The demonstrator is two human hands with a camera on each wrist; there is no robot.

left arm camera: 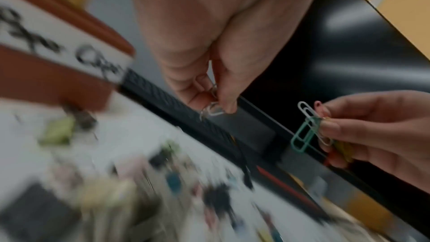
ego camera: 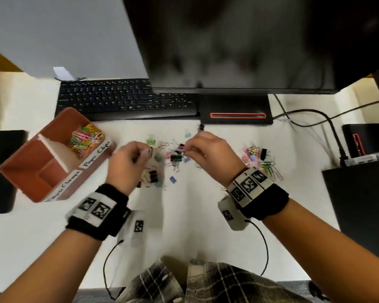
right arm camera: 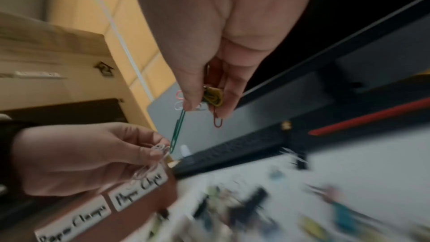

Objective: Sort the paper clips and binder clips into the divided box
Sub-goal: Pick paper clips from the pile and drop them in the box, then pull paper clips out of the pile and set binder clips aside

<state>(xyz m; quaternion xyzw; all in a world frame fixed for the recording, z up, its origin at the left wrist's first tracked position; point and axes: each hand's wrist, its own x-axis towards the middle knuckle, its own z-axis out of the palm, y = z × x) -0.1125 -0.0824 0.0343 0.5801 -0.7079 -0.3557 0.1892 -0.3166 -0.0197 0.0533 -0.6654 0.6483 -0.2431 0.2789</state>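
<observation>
A brown divided box (ego camera: 20,171) stands at the left of the white desk, labelled "Paper Clips" and "Paper Clamps". Its far compartment holds coloured paper clips (ego camera: 84,139); the near one shows none. My left hand (ego camera: 138,153) pinches white paper clips (left arm camera: 213,109) above the desk. My right hand (ego camera: 189,148) pinches a small bunch of paper clips (right arm camera: 210,97), with a green clip (left arm camera: 302,136) and a red clip (right arm camera: 217,121) hanging from it. Loose binder clips (ego camera: 175,158) lie scattered under both hands, and a mixed pile (ego camera: 260,159) lies further right.
A black keyboard (ego camera: 123,99) and a monitor (ego camera: 239,40) on its stand (ego camera: 236,110) line the desk's far side. Black boxes stand at the right (ego camera: 359,204) and left (ego camera: 0,171) edges. Cables (ego camera: 328,127) trail at the back right.
</observation>
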